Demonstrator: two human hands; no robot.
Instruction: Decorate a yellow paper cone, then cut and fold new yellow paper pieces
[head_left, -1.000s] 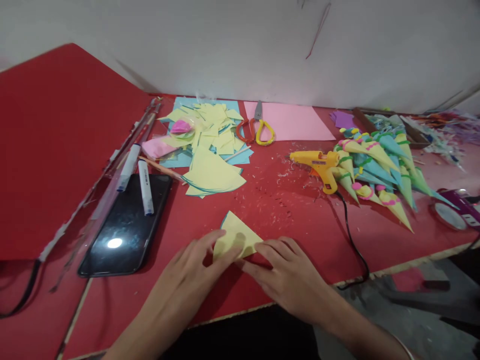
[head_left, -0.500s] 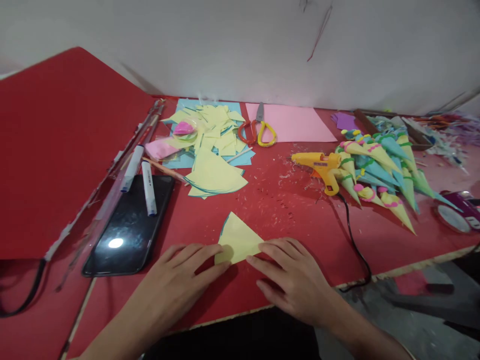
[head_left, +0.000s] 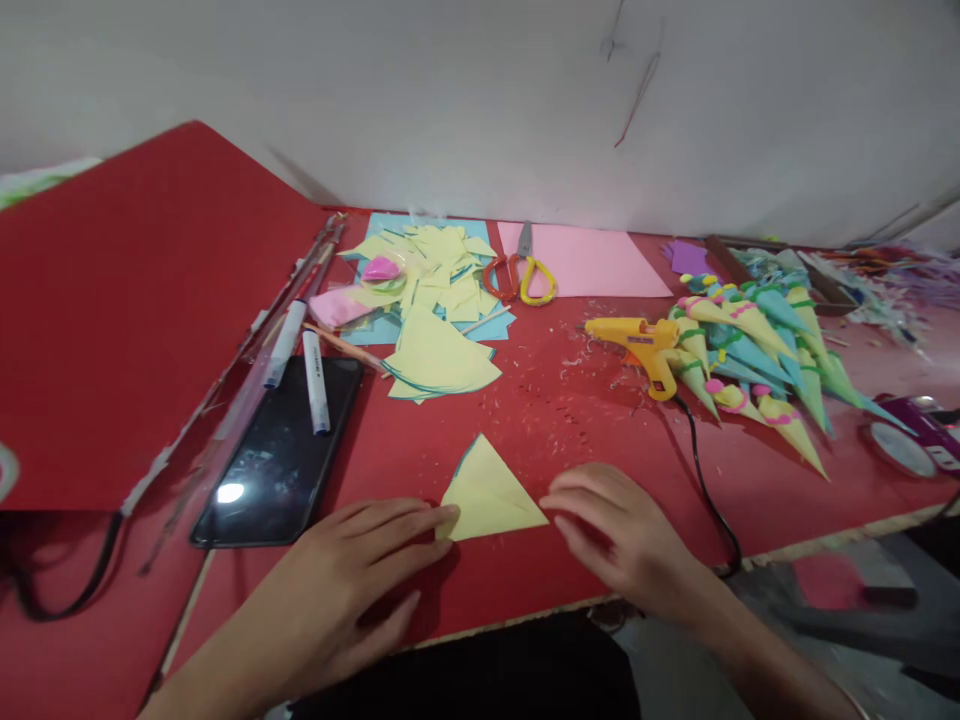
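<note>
A folded piece of pale yellow paper (head_left: 491,495) with a thin blue-green line along its curved left edge lies on the red table. My left hand (head_left: 367,565) rests at its left corner, index and middle fingertips pressing on it and the thumb apart. At the paper's pointed right corner is my right hand (head_left: 622,525), fingers bent and slightly apart, fingertips touching or very close to the tip. Neither hand grips the paper. Beyond it sits a stack of yellow fan-shaped sheets (head_left: 442,355).
Yellow offcuts (head_left: 439,265) lie behind the stack, near scissors (head_left: 523,270). A yellow glue gun (head_left: 637,345) with a black cord and a pile of paper cones (head_left: 750,340) are on the right. A phone (head_left: 277,470) with a marker (head_left: 316,385) on it lies left.
My right hand has drawn back to the right along the paper to its pointed corner. My left hand stays at the left corner. The whole view has shifted slightly.
</note>
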